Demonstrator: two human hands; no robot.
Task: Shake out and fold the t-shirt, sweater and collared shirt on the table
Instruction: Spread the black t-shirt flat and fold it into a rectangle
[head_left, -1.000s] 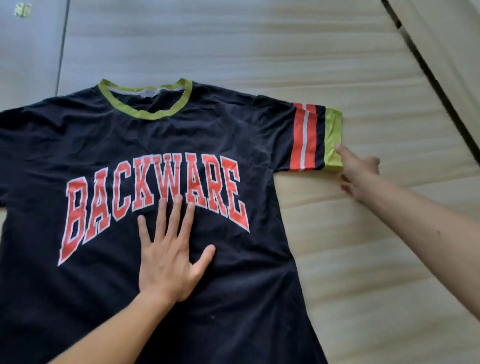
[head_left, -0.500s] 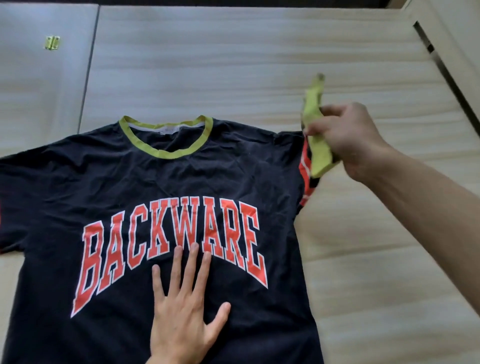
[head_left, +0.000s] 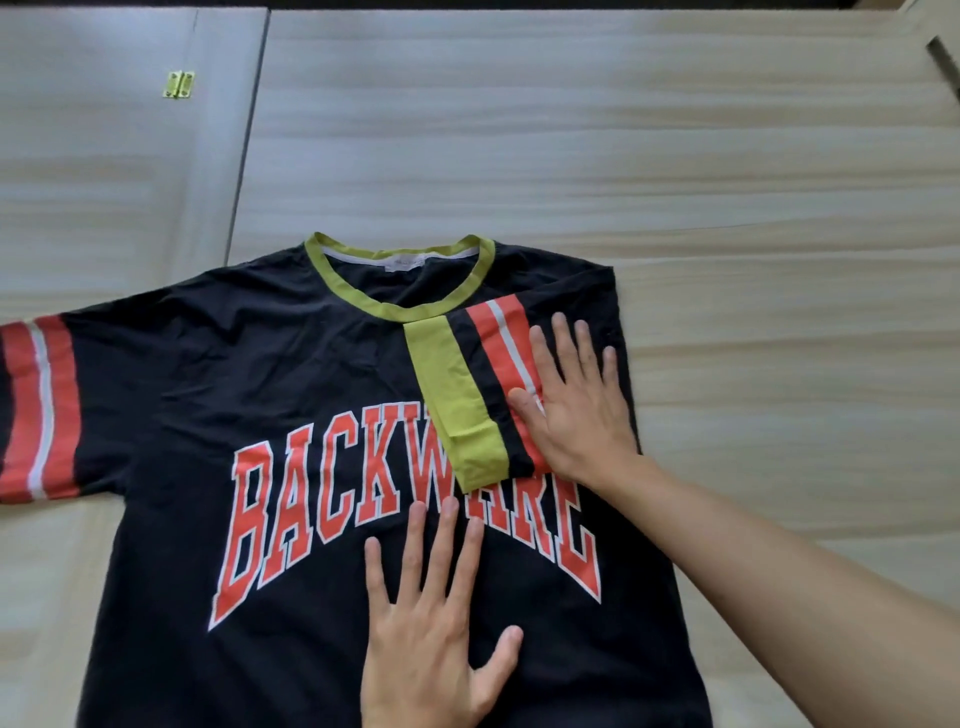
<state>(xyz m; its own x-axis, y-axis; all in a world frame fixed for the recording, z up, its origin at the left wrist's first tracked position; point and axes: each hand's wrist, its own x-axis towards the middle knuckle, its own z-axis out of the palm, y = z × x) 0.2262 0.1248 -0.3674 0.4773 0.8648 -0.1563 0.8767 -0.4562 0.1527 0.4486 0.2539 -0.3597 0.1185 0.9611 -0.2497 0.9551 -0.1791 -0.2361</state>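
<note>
T-shirt: the black t-shirt (head_left: 208, 415) lies flat and face up on the pale wood surface (head_left: 727, 182), its red lettering showing.
Sleeve: the striped sleeve (head_left: 467, 384) is folded in across the chest, its green cuff touching the collar (head_left: 395, 306).
Right hand: the right hand (head_left: 576, 410) lies flat with fingers spread, pressing on that sleeve.
Left hand: the left hand (head_left: 431, 639) is palm down and wide, resting on the front just under the lettering.
Other sleeve: the other sleeve (head_left: 36, 410) lies stretched straight out.
Hinge: a small brass hinge (head_left: 178, 84) sits well apart, far corner.
</note>
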